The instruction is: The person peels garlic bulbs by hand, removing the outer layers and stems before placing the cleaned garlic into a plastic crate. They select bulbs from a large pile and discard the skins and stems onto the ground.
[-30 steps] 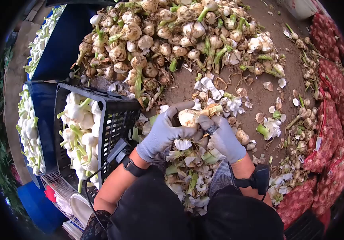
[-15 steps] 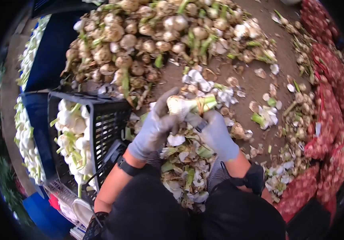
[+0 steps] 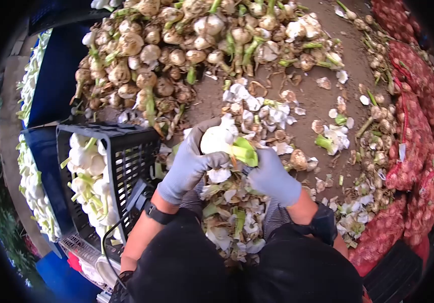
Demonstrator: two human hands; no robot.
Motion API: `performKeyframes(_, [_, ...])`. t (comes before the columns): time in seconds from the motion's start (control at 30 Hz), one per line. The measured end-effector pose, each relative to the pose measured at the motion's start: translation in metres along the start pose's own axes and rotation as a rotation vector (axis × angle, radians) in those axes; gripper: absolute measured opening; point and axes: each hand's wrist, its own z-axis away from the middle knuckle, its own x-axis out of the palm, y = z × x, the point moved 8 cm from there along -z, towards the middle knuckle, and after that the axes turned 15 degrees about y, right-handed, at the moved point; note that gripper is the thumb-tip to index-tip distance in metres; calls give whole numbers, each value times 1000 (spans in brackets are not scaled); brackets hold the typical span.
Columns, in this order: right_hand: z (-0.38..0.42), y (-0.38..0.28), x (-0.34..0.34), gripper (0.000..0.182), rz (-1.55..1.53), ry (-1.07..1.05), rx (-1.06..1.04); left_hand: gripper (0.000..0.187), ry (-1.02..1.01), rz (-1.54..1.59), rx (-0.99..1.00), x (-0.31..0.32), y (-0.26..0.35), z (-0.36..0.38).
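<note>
My left hand (image 3: 189,164), in a grey glove, is wrapped round a white garlic bulb (image 3: 216,140) in front of my knees. Its green stem (image 3: 243,151) points right, and a loosened outer layer hangs by it. My right hand (image 3: 273,177), also gloved, is closed beside the stem end. Part of a small dark object shows at its fingers, mostly hidden, so I cannot make out what it is. Peeled skins (image 3: 234,222) lie between my legs, below both hands.
A large heap of unpeeled garlic (image 3: 169,50) lies ahead. At left, a black crate (image 3: 133,156) holds clean bulbs (image 3: 93,187), beside blue crates (image 3: 58,76) with more. Red mesh sacks (image 3: 419,116) line the right side. Skins and loose bulbs litter the ground.
The bulb has turned and now shows clean white where brownish skin was. The stem tilts down to the right, with its green layer spread. My left fingers have shifted round the bulb.
</note>
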Motion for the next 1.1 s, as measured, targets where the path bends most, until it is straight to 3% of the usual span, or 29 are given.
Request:
performKeyframes(0.1, [-10,-18,-19,28,534,152,-373,80,-61,228,-124,5,0,8])
performKeyframes(0.17, [-30,-6,-34,21,671,116,-276,78,-208,409,-273,12,6,18])
performKeyframes(0.23, [-47,18,-67,24,563,308,-23,80,-253,340,-320,22,8,24])
performKeyframes(0.27, [-46,17,-66,24,557,308,-22,82,-293,259,-365,25,6,28])
performKeyframes(0.33, [-38,14,-25,28,-360,-167,232,93,-259,183,-273,21,9,19])
performKeyframes(0.37, [-30,15,-14,33,-507,-292,257,104,-220,116,-189,18,9,15])
performKeyframes(0.43, [-25,1,0,34,-579,-88,397,106,-151,76,-115,19,-2,12])
performKeyframes(0.5, [-26,15,3,38,-602,-83,363,98,-75,-10,33,13,6,9])
performKeyframes(0.57, [-19,15,3,35,-575,-67,459,64,43,158,-144,2,11,10])
performKeyframes(0.6, [-15,8,4,35,-579,-70,456,57,25,222,-164,0,9,8])
performKeyframes(0.7, [-3,-19,-5,30,-749,3,337,45,-50,388,-238,4,-6,5])
performKeyframes(0.77, [-6,-1,-8,30,-829,-4,331,41,-108,484,-297,7,-9,7])
performKeyframes(0.83, [-16,41,-38,24,-321,198,244,36,-93,748,-180,-3,11,7])
performKeyframes(0.87, [-13,53,-43,24,-329,192,238,34,-65,865,-121,-12,24,7])
performKeyframes(0.9, [-6,71,-41,24,-149,99,281,37,-24,860,-49,-27,33,7])
performKeyframes(0.93, [3,76,-35,24,33,6,327,37,-5,737,109,-38,54,11])
performKeyframes(1.0, [46,67,11,34,394,-555,301,38,102,402,417,-63,98,31])
performKeyframes(1.03, [69,55,28,45,330,-678,115,38,186,194,578,-82,121,46])
performKeyframes(1.07, [84,39,36,59,297,-674,-107,37,424,-124,685,-106,148,67])
performKeyframes(1.1, [80,34,23,59,309,-669,-87,37,621,-331,739,-144,169,85])
